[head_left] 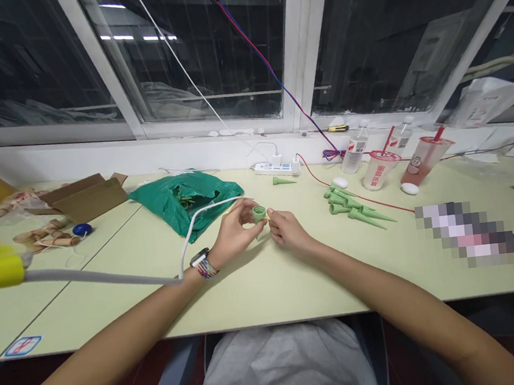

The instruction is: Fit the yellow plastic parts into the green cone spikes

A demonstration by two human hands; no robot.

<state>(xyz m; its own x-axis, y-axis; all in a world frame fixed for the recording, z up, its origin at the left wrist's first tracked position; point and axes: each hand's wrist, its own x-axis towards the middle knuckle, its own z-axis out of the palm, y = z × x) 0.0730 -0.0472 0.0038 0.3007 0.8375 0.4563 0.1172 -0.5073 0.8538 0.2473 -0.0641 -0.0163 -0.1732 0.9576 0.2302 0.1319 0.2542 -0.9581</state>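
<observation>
My left hand (233,231) grips a green plastic cone (259,214) by its round open end, above the middle of the pale yellow-green table (267,289). My right hand (286,229) is pinched right beside the cone, its fingertips closed on a small part I cannot make out. A watch and a woven band sit on my left wrist. A pile of several similar green cones (354,207) lies to the right of my hands. One more green cone (284,180) lies alone near the power strip.
A green plastic bag (184,200) lies behind my left hand, with a cardboard box (85,198) and paper rolls (53,235) further left. A white power strip (275,168), a bottle (355,154) and two drink cups (379,170) stand at the back. A white cable (110,278) crosses the left.
</observation>
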